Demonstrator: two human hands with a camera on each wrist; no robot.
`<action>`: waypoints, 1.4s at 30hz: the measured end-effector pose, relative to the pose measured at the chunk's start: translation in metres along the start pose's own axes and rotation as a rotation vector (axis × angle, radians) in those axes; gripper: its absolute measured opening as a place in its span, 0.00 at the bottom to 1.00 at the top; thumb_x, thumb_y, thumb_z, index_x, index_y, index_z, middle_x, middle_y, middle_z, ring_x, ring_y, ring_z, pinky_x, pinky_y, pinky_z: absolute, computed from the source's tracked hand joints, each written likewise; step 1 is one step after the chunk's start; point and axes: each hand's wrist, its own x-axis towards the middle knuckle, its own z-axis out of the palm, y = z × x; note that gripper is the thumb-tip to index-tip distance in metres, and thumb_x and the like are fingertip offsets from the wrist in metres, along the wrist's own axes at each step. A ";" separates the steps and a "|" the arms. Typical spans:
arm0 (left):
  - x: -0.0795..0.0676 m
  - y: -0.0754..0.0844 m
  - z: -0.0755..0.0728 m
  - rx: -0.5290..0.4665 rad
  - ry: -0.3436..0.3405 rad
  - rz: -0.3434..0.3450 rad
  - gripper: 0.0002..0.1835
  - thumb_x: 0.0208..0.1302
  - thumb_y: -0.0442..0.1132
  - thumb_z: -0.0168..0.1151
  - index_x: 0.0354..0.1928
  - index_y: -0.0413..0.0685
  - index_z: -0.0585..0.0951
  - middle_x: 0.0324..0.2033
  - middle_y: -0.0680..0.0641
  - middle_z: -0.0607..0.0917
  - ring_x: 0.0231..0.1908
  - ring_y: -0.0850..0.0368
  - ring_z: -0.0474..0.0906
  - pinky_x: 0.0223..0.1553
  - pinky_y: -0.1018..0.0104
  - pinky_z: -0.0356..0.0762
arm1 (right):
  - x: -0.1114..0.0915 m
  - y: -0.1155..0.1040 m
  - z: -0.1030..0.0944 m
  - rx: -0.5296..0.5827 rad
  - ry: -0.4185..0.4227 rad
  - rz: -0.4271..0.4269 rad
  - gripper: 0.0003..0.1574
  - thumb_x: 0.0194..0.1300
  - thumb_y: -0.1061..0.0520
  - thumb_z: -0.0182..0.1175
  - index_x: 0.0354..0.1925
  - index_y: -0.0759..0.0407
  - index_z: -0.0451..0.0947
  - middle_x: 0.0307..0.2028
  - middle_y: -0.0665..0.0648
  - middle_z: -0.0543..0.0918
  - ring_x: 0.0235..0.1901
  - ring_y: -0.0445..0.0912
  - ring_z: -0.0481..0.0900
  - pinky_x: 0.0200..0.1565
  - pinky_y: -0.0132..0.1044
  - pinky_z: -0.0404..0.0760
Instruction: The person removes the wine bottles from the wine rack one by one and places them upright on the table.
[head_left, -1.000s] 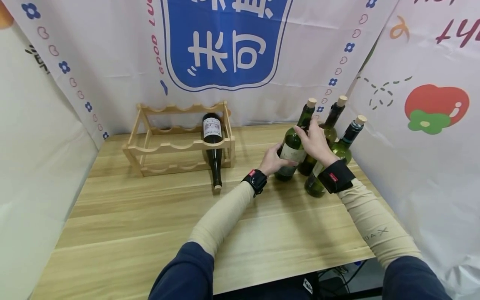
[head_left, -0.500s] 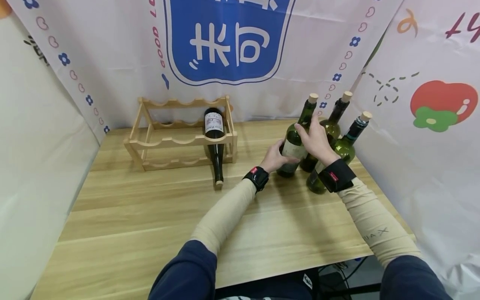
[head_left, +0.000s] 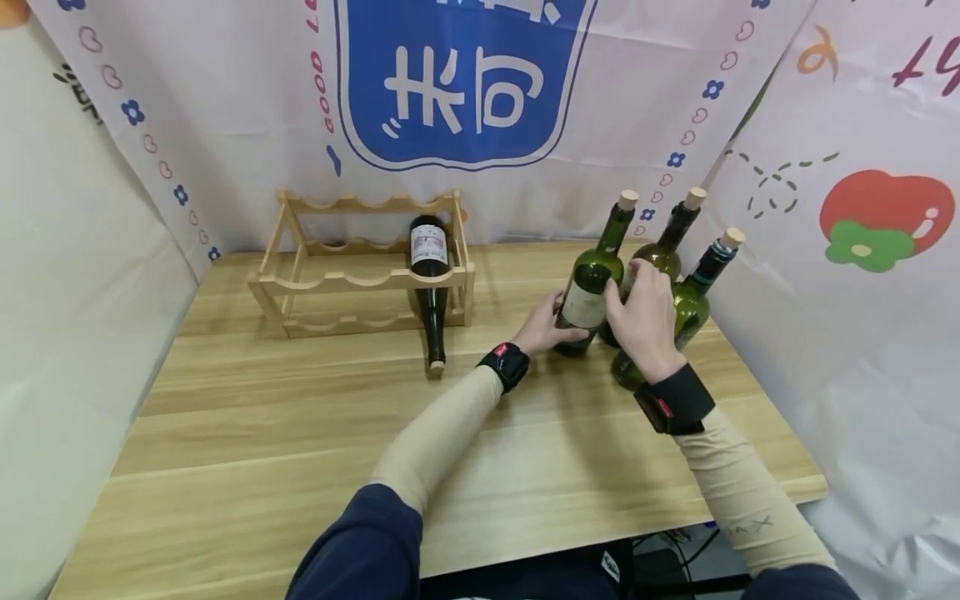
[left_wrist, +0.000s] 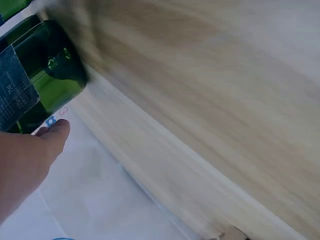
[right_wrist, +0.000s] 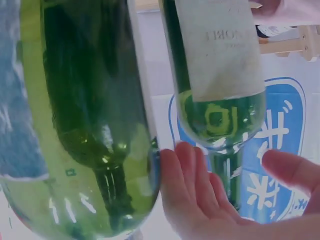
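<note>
A green wine bottle (head_left: pixel 603 262) with a cork and a pale label stands slightly tilted at the right of the table. Low on its body my left hand (head_left: pixel 542 331) grips it, thumb across the front and fingers behind. My right hand (head_left: pixel 647 321) is beside its shoulder, fingers reaching between the bottles. In the right wrist view, that hand's thumb and fingers are spread apart near the bottle's neck (right_wrist: pixel 227 175). Behind stands a darker corked bottle (head_left: pixel 667 252); to the right is another green bottle (head_left: pixel 692 310), partly hidden by my right hand.
A wooden wine rack (head_left: pixel 330 288) stands at the back left of the table (head_left: pixel 300 450). In its rightmost slot lies a dark bottle (head_left: pixel 432 312), corked neck toward me. Printed white cloth (head_left: pixel 247 150) hangs behind and at the sides.
My right hand has moved down from the held bottle's neck to beside its shoulder, its fingers now bent. My left hand stays on the bottle's lower body. The view shifts slightly.
</note>
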 end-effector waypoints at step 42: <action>-0.131 -0.012 -0.112 0.597 0.508 -0.257 0.28 0.64 0.42 0.63 0.60 0.29 0.71 0.63 0.31 0.69 0.66 0.37 0.62 0.70 0.50 0.62 | -0.018 -0.073 0.097 0.068 -0.285 -0.255 0.33 0.73 0.46 0.50 0.64 0.69 0.67 0.61 0.70 0.75 0.59 0.63 0.74 0.56 0.56 0.78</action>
